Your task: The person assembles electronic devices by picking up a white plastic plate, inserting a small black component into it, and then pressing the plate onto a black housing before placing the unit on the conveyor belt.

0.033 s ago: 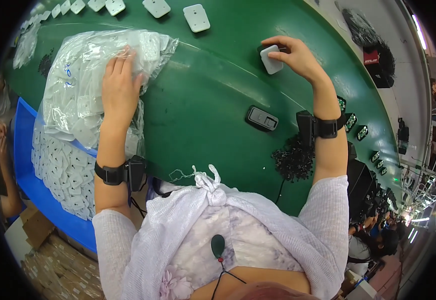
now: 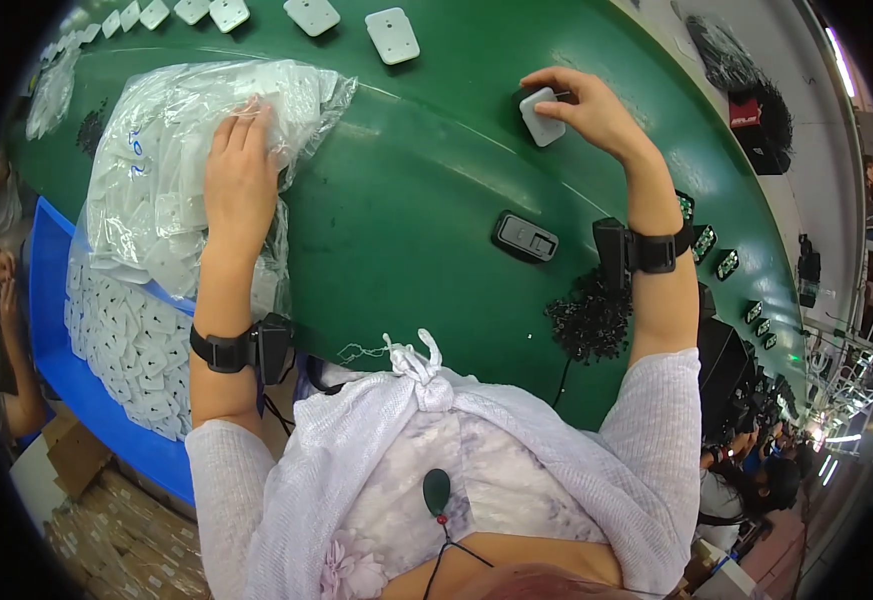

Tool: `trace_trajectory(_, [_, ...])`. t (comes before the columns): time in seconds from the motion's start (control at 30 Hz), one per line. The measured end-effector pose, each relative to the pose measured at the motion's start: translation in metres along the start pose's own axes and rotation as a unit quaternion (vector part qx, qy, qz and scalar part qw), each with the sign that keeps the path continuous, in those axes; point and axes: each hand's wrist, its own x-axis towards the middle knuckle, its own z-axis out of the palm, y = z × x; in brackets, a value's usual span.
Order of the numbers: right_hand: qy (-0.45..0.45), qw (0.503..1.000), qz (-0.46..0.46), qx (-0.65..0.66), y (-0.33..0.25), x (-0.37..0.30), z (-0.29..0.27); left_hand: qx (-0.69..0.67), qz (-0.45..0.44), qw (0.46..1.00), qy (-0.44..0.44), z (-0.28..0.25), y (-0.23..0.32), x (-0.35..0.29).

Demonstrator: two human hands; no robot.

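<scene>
My left hand [image 2: 241, 165] rests on a clear plastic bag [image 2: 121, 160] full of flat white square plates, its fingers stretched out over the bag's open far end. Plastic partly covers the fingertips, so I cannot tell whether they touch a plate. Further right, my right hand [image 2: 596, 118] pinches a small square piece [image 2: 542, 118] with a white face and a dark side between thumb and fingers, at the green table's surface. Between my arms lies a dark grey rectangular device [image 2: 525, 237] with a recessed face.
Left of me, a blue bin [image 2: 48, 270] holds many white plates [image 2: 131, 350]. White square pieces [image 2: 393, 36] line the table's far side. A heap of small black parts [image 2: 588, 318] lies by my right forearm. Units with green circuit boards [image 2: 726, 264] stand along the right edge.
</scene>
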Motion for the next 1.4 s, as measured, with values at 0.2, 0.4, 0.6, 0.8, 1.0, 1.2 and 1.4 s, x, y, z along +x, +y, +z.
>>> trace_trajectory(0.2, [-0.067,0.994,0.029,-0.085,0.006,0.019,-0.015,-0.033,0.015,0.999,0.017,-0.012,0.0,-0.006])
trace_trajectory(0.4, [0.05,0.994,0.051,-0.08,0.009,-0.001,-0.012,-0.08,-0.051,0.99,0.1,-0.03,0.008,-0.013])
trace_trajectory(0.6, [0.104,0.982,-0.011,-0.154,-0.032,-0.078,-0.007,-0.555,-0.221,0.802,0.011,-0.061,0.048,-0.038])
trace_trajectory(0.8, [0.108,0.951,0.051,-0.287,-0.014,-0.17,0.017,-0.674,-0.228,0.681,-0.17,-0.028,0.096,-0.051])
trace_trajectory(1.0, [0.186,0.926,0.13,-0.302,0.034,-0.212,0.029,-0.445,-0.13,0.86,-0.211,-0.01,0.103,-0.059])
trace_trajectory(1.2, [0.181,0.933,0.036,-0.307,0.041,-0.211,0.038,-0.507,-0.168,0.816,-0.22,-0.014,0.114,-0.058])
trace_trajectory(1.4, [0.248,0.951,0.035,-0.179,0.013,-0.21,0.042,-0.507,-0.158,0.821,-0.208,-0.012,0.119,-0.058])
